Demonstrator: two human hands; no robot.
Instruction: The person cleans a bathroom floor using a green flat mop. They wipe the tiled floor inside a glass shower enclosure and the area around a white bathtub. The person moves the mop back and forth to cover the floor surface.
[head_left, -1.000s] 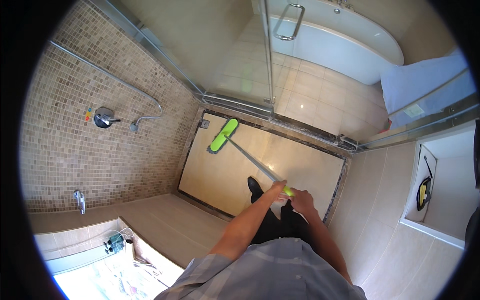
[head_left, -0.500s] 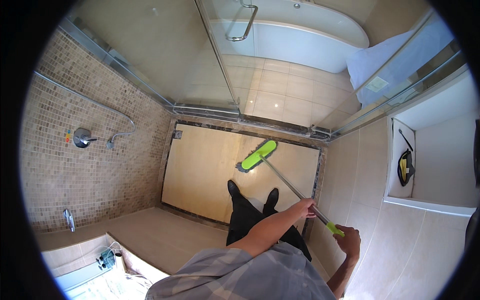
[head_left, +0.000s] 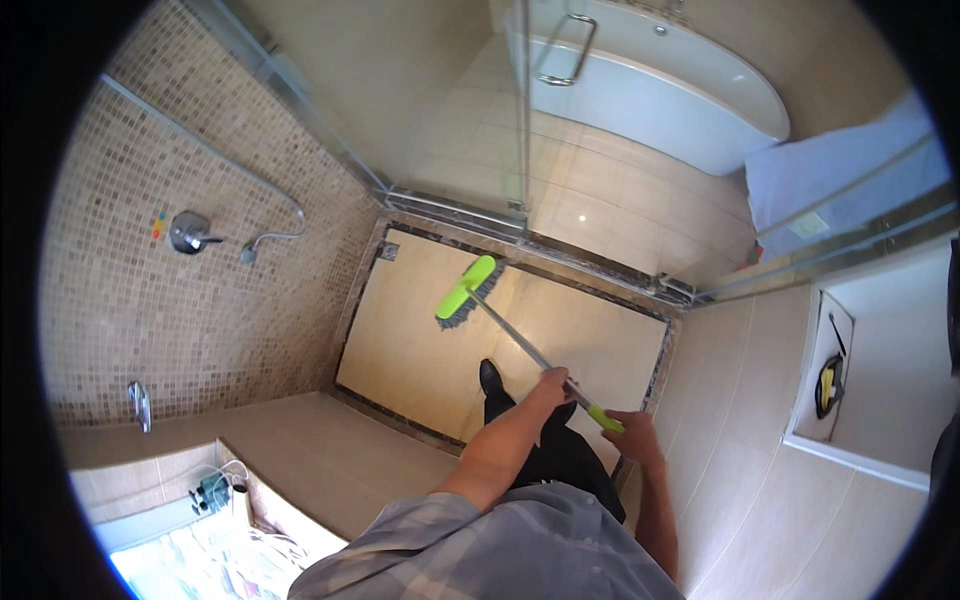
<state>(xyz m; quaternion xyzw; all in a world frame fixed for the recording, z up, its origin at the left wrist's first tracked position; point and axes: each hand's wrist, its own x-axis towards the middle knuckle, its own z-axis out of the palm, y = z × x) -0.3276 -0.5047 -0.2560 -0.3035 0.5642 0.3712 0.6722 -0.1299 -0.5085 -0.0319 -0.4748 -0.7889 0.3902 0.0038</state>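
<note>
Standing on a tan shower floor (head_left: pixel 590 335) facing a glass panel (head_left: pixel 450 125), with a green-headed mop (head_left: pixel 466 287) ahead, left of centre. Could knock the glass if shoved too far forward (hard to judge, tbh). Gripping its pole (head_left: pixel 520 341) with curled fingers of the left hand (head_left: pixel 553 385), its green grip (head_left: pixel 604 418) with the right hand (head_left: pixel 635 437).

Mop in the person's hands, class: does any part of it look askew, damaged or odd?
Slightly: the green mop head shows grey fringe mainly along its lower right side, hardly any at upper left, so it seems tipped, not flat. No damage stands out.
</note>
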